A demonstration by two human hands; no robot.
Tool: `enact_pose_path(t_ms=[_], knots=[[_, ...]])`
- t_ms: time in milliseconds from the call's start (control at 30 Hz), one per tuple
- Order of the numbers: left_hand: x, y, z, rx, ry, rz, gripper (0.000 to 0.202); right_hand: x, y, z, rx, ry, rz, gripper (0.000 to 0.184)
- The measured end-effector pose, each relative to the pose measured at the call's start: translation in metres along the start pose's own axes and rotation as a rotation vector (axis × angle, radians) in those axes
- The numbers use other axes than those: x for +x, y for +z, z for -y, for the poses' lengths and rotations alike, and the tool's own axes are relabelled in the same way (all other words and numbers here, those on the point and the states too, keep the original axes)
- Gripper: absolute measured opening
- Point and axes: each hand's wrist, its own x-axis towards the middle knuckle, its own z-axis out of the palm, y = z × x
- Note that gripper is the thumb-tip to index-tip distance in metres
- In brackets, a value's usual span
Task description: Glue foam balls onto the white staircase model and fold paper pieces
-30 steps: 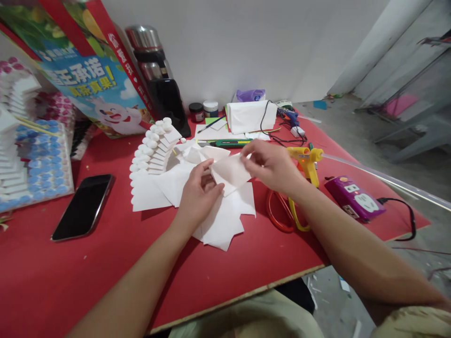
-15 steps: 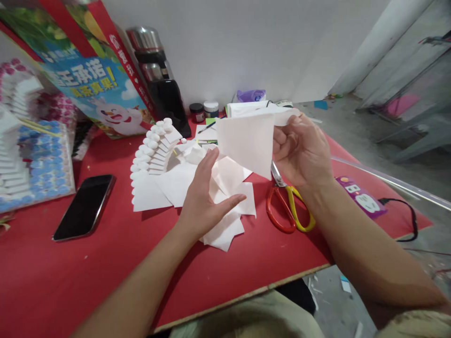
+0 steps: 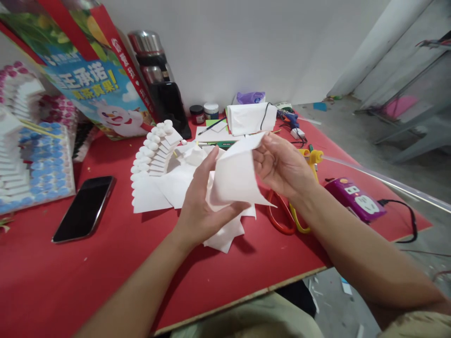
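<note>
My right hand (image 3: 287, 166) pinches a folded piece of white paper (image 3: 234, 176) by its upper right edge, above the table. The paper bends, and its lower right corner sticks out in a point. Beside its left edge, my left hand (image 3: 197, 206) is open, thumb and fingers spread around the paper; whether it touches the paper is hard to tell. Below lie several loose white paper pieces (image 3: 225, 234). A curved row of stacked white pieces with round white tips (image 3: 158, 155) stands to the left. Partly behind my right hand are scissors with red and yellow handles (image 3: 278, 227).
On the red table (image 3: 116, 277) lie a phone (image 3: 84, 209) at left and a purple power strip (image 3: 355, 198) at right. A colourful bag (image 3: 95, 70), a steel flask (image 3: 146, 43), two small jars (image 3: 211, 111) and a yellow glue gun (image 3: 313, 157) stand or lie farther back.
My right hand has moved left and down with the paper, bringing it between the spread fingers and thumb of my left hand. The glue gun and a white bundle behind are now uncovered.
</note>
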Motion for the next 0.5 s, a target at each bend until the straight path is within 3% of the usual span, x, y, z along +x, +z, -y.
enact_pose_path(t_ms=[133, 233, 300, 400, 500], knots=[[0.005, -0.005, -0.006, -0.601, -0.314, 0.000, 0.090, 0.003, -0.006, 0.006, 0.072, 0.154, -0.033, 0.022], [0.007, -0.006, -0.007, -0.649, -0.573, 0.031, 0.058, 0.003, -0.007, 0.001, 0.079, 0.219, 0.050, 0.027], [0.006, -0.004, -0.007, -0.628, -0.645, 0.148, 0.042, 0.005, -0.007, -0.006, 0.037, 0.214, 0.106, 0.030], [0.002, 0.000, -0.009, -0.739, -0.716, 0.342, 0.040, 0.008, -0.009, -0.016, -0.022, 0.300, 0.191, 0.032], [0.001, 0.003, -0.012, -0.893, -0.790, 0.369, 0.046, 0.008, -0.010, -0.018, -0.098, 0.381, 0.167, 0.024]])
